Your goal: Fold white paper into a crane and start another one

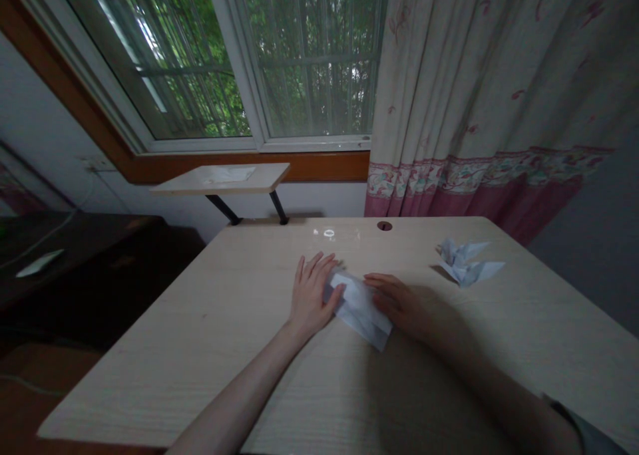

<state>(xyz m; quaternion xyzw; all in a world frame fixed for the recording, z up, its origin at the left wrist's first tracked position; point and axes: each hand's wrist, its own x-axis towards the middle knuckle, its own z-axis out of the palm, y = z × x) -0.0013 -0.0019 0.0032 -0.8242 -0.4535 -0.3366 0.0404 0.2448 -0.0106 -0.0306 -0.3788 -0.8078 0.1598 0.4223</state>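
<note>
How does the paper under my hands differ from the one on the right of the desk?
The paper lies flat, pressed by the left hand and right hand; the right piece sits untouched. The paper is a folded strip; the right piece has pointed flaps sticking up. Both are white, on the desk.

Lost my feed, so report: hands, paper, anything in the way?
Left hand flat on folded paper. Right hand on its right edge. Second paper figure lies apart, far right.

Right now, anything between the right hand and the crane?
Nothing: only bare desk lies between the right hand and the crane, as the head view shows.
</note>
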